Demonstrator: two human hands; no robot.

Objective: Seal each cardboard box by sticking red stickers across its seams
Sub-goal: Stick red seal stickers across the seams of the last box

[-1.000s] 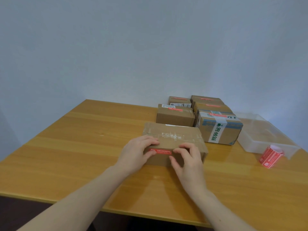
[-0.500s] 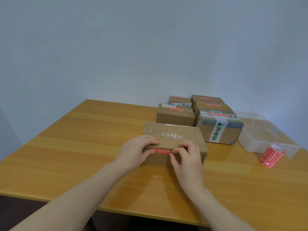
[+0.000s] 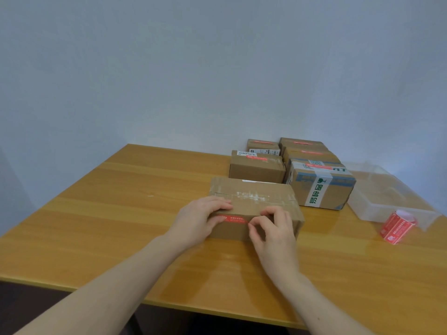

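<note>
A: Where do we see the box?
B: Just below the frame's centre, on the table, its long side facing us. A red sticker runs along that side's upper edge.

A: And our hands?
B: Our left hand lies over the box's left end, fingers fairly straight on top, thumb pressing the sticker's left end. Our right hand has curled fingers, the tips touching the sticker's right end; whether they pinch it we cannot tell.

A: What else?
B: Five stickered boxes sit behind at centre right, a clear tray at far right, and a sticker roll just before it.
</note>
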